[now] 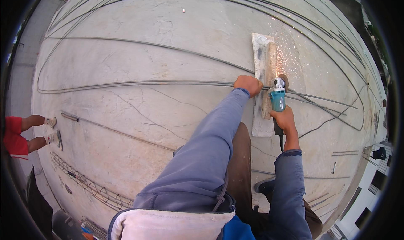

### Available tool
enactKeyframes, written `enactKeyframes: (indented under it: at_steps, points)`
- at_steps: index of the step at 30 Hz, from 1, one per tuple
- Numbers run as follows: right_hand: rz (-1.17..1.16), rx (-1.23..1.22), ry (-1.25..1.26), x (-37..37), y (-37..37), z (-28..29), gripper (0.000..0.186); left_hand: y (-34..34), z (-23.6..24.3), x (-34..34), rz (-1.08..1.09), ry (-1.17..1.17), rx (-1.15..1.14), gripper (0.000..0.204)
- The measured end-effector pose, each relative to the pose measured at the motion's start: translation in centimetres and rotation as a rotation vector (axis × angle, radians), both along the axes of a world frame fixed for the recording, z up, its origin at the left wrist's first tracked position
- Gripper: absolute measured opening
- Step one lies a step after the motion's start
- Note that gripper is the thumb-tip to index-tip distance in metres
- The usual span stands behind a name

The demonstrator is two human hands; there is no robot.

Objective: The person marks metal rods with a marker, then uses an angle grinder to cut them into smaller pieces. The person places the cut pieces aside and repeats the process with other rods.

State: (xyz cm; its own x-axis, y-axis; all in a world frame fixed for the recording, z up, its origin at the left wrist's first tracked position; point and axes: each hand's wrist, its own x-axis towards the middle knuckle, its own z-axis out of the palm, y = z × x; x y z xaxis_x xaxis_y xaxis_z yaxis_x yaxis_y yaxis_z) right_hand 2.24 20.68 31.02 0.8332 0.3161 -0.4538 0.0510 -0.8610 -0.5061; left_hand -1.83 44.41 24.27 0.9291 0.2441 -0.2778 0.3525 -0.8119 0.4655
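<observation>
Left hand: the bare left hand [249, 86] was clenched in a fist around long, thin, grey steel bars [185, 83], its thumb side toward the right hand.
Right hand: the bare right hand [284, 121] was wrapped around the rear body of a teal angle grinder with a silver metal head [277, 100], its fingers curled in a firm grasp.
Grinder: it pointed away from the person, ahead of the right hand and just right of the left fist; a black cord [281, 144] hung from its rear, beside the right wrist.
Disc: a round brown disc [284, 81] sat at the grinder's head; its exact contact with the steel was hidden.
Sparks: orange sparks [285, 57] sprayed from near the disc, beyond both hands.
Bars: they ran leftward from the left fist to a bend; on the other side, lengths of steel emerged beyond the grinder.
Support: a narrow, worn wooden strip [271, 57] lay on a pale, stained flat board [261, 128], both extending beneath the bars between the hands.
Surroundings: well left of the left hand, a person in red shorts [14, 135] stood near a wire-tied steel cage [90, 183] on the grey concrete slab [139, 114].
</observation>
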Motion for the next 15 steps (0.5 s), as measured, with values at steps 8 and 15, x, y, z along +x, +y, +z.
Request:
enactKeyframes:
  at_steps: [8, 15]
  points:
    - [-0.002, 0.023, 0.019, -0.27, 0.2, 0.37, 0.047, 0.02, -0.02, -0.16, 0.029, -0.018, -0.014, 0.057]
    - [0.011, 0.024, 0.022, -0.16, 0.19, 0.31, 0.046, 0.05, 0.35, -0.18, 0.027, -0.015, -0.007, 0.057]
